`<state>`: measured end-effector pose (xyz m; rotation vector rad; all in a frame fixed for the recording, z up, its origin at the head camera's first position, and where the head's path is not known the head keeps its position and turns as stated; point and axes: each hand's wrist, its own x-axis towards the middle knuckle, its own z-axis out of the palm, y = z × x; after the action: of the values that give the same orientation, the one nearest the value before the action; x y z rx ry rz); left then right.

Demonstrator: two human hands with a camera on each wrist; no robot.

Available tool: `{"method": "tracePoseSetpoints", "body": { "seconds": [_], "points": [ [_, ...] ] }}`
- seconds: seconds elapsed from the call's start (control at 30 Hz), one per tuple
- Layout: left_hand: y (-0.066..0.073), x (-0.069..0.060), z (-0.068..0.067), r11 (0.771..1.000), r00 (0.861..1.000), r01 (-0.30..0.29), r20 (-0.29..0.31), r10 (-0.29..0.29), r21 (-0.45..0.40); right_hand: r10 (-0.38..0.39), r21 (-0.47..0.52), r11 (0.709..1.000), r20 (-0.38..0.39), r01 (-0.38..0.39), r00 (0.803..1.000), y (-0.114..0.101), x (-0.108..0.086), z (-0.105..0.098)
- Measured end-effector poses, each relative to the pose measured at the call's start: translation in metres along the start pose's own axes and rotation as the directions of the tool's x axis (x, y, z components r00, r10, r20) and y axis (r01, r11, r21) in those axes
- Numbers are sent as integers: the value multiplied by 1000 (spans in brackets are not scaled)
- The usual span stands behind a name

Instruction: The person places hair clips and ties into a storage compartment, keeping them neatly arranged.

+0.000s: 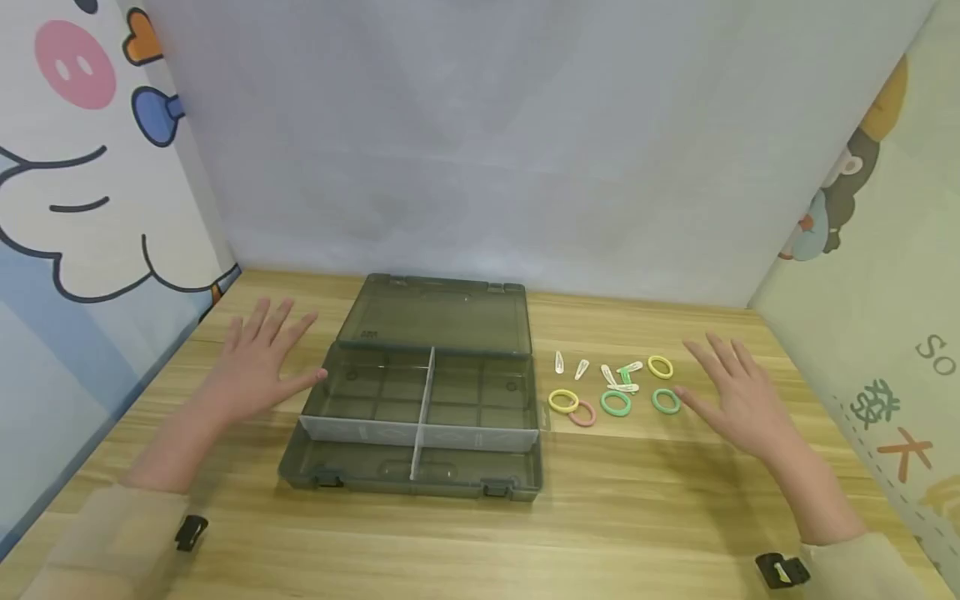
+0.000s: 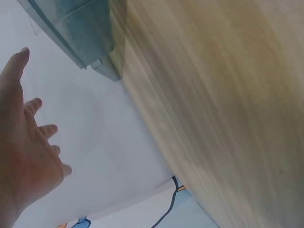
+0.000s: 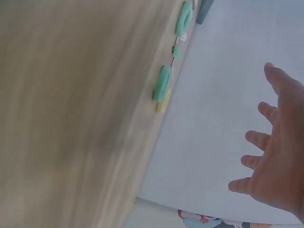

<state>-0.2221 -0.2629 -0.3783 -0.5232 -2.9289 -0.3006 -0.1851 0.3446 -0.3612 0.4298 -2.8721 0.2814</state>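
I'm standing by a small screened-off tabletop nook, childlike in its decoration; whether it sits in a home or a studio, I can't tell. Behind the wood-grain counter [image 1: 615,517] is a plain, pale, faintly creased backdrop [image 1: 480,150]. Along the counter's left side runs a blue-and-white panel [image 1: 45,350] with a big pink-snouted cartoon animal [image 1: 75,65]; along the counter's right, a pale greenish panel [image 1: 832,333] carries more cartoon figures [image 1: 843,187], Chinese characters [image 1: 877,404] and the letters "SO" [image 1: 930,344].

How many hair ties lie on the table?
5: yellow tie and pink tie overlapping beside the storage box; green tie to their right; second green tie near the right hand; second yellow tie farthest back.
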Motion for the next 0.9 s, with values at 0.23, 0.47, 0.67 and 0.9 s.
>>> {"method": "tracePoseSetpoints", "body": {
  "seconds": [0.23,0.47,0.67,0.9],
  "points": [
    [-5,13,-1,986,998,-55,23,59,-159,-31,106,994,46,26,998,-19,26,-7],
    [-13,21,4,924,993,-2,111,48,-381,-102,202,975,56,89,993,-41,56,-1],
    [-21,21,10,851,985,24,157,69,-525,-167,250,957,74,144,983,-58,79,15],
    [-34,24,20,743,965,90,241,98,-664,-235,325,926,97,192,967,-70,97,37]
  ]
}}
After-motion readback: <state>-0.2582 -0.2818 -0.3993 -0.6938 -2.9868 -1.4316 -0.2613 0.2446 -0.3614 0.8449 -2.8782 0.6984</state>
